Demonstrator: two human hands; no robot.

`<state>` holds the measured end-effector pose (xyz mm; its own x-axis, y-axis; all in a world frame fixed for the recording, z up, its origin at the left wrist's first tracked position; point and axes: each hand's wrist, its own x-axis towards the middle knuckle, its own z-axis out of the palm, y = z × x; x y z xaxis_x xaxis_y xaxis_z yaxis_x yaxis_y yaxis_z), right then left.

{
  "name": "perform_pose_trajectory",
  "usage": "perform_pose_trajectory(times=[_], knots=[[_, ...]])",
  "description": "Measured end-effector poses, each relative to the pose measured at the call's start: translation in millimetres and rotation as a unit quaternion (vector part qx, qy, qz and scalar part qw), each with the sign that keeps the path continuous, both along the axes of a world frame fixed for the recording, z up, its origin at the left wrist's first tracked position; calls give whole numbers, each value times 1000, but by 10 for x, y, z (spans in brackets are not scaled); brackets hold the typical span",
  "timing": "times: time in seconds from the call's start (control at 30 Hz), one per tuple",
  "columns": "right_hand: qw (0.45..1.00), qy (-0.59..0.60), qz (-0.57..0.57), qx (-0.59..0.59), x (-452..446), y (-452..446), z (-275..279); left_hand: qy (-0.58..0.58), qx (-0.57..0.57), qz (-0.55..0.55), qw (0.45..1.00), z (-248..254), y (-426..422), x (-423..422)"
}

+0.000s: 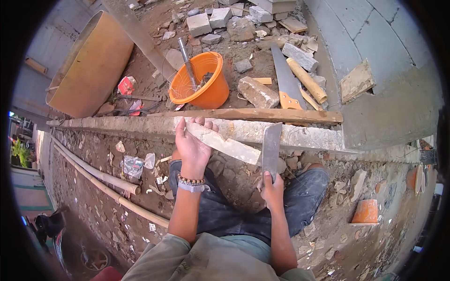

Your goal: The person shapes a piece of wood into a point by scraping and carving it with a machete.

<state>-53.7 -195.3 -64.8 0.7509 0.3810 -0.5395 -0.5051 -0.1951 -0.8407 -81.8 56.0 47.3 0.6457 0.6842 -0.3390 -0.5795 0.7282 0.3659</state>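
Observation:
A pale, flat strip [227, 144] with rough edges lies across my left hand [194, 144], whose fingers are wrapped round its left end. My right hand [272, 189] grips the handle of a broad-bladed knife [271, 147], held upright with the thumb along the lower blade. The blade stands at the strip's right end; whether they touch I cannot tell. Both hands are above my lap, just in front of a long concrete ledge [309, 136]. A wooden plank [243, 114] lies along the back of the ledge.
Beyond the ledge are an orange bucket [211, 89] with a metal tool, a handsaw [287, 77], a bamboo piece [307, 79] and broken blocks [220, 18]. Bamboo poles [112, 189] lie left; an orange pot [365, 211] lies right. A block wall [389, 47] rises at right.

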Motion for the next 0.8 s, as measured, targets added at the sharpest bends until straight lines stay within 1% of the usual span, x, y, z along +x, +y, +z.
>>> perform_pose_trajectory(times=[0.03,0.13,0.17,0.27,0.3,0.37,0.4,0.43,0.53,0.57,0.67,0.73,0.8], knots=[[1000,26,1,13,33,12,-53,7,60,-2,998,-109,20,-45],[994,96,2,46,137,27,-127,35,135,-50,989,-274,68,-123],[992,112,-2,57,156,61,-117,108,166,-79,977,-283,67,-140],[988,135,-3,78,195,104,-147,68,135,-189,970,-327,116,-285],[987,136,-1,82,193,106,-183,86,138,-199,966,-308,105,-325],[984,156,7,81,226,111,-161,86,131,-217,964,-384,118,-394],[985,148,10,86,233,107,-173,89,133,-226,961,-407,140,-448],[986,141,12,92,231,97,-189,72,132,-238,960,-417,141,-510],[987,128,15,93,233,115,-158,122,191,-231,946,-374,61,-633],[987,126,10,95,228,116,-170,93,192,-223,951,-408,58,-693],[987,127,4,103,217,83,-233,141,178,-194,954,-299,1,-872],[986,131,-4,105,187,120,-216,132,185,-167,959,-265,-24,-981],[982,162,3,100,163,146,-156,131,202,-150,959,-272,-6,-1078]])
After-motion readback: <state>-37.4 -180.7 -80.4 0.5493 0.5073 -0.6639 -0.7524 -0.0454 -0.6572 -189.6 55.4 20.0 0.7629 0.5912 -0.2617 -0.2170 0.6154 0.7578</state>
